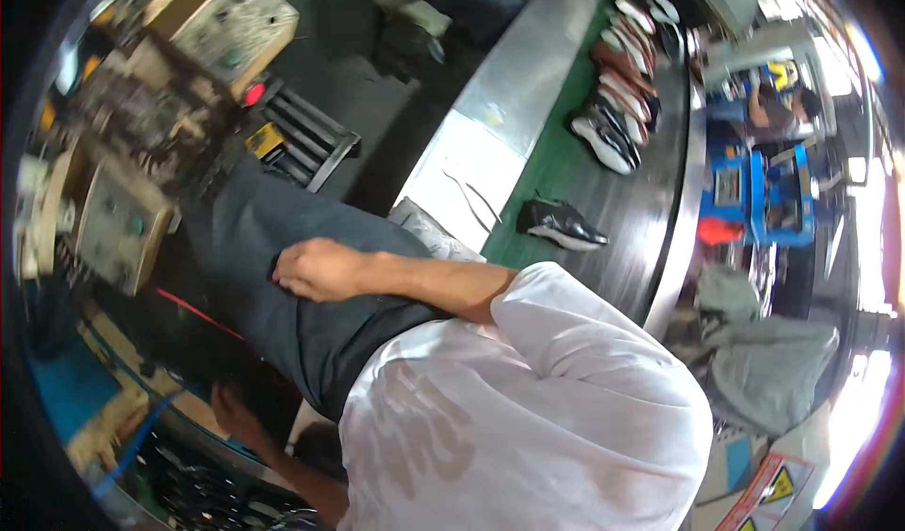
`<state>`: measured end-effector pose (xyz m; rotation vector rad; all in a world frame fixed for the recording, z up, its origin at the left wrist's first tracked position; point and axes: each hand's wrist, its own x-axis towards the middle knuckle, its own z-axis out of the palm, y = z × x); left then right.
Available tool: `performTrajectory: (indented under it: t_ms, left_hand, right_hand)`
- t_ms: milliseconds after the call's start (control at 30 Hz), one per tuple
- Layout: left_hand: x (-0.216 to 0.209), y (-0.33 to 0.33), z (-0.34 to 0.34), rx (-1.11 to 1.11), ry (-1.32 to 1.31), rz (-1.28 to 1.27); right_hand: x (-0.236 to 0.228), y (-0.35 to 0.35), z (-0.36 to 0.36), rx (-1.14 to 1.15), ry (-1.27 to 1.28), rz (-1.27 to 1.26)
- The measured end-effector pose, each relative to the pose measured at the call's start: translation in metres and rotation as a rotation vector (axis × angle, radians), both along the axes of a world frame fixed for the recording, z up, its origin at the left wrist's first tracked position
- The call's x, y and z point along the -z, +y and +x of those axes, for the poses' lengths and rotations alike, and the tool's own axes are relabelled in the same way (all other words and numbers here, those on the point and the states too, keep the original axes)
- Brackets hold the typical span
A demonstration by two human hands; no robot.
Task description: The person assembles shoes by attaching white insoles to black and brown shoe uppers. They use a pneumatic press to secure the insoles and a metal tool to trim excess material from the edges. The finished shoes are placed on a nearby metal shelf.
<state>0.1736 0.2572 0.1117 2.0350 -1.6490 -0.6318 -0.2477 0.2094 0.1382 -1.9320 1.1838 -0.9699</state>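
Note:
My right hand (320, 269) rests on my dark trouser leg (273, 220), its fingers curled in and nothing visible in them. Lower on the left, my left hand (238, 414) hangs in shadow beside my other leg; its fingers are too dim to make out. Nearest to it are a red cord (200, 312) and a rack of dark, shiny things (203, 479). To the right of my right arm, a single black shoe with a pale sole (561, 223) lies on the green and dark belt (627, 248).
Farther along the belt sit black-and-white shoes (608, 138) and several brown ones (622, 65). A loose lace (471, 199) lies on the metal ledge (481, 145). Worn machine boxes (123, 220) stand at left, near a black metal frame (306, 135). Another person (778, 107) is beyond blue equipment (759, 196).

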Motion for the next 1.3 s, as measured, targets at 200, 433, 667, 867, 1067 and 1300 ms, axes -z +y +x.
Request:
performTrajectory:
  t_ms: [200, 433, 667, 867, 1067, 1300]
  left_hand:
    - [-0.037, -0.114, -0.239, 0.52, 0.409, -0.024]
    - [-0.038, -0.139, -0.273, 0.81, 0.273, 0.036]
    - [-0.04, -0.13, -0.309, 0.796, 0.371, 0.106]
    - [-0.045, -0.122, -0.391, 0.91, 0.702, 0.303]
    - [-0.07, -0.13, -0.445, 0.983, 0.926, 0.261]
    - [-0.095, -0.172, -0.36, 0.516, 0.741, -0.267]
  right_hand:
    - [0.018, 0.067, -0.245, 0.897, 0.064, 0.334]
    - [0.011, 0.342, -0.402, 0.817, 1.09, 0.894]
    - [0.09, 0.38, -0.32, 1.349, 0.323, 0.995]
    - [0.07, 0.302, -0.256, 1.651, -0.409, 0.794]
    - [-0.034, 0.144, -0.186, 1.209, -0.662, 0.715]
    - [-0.086, 0.014, -0.05, 0.682, -0.699, 0.769]
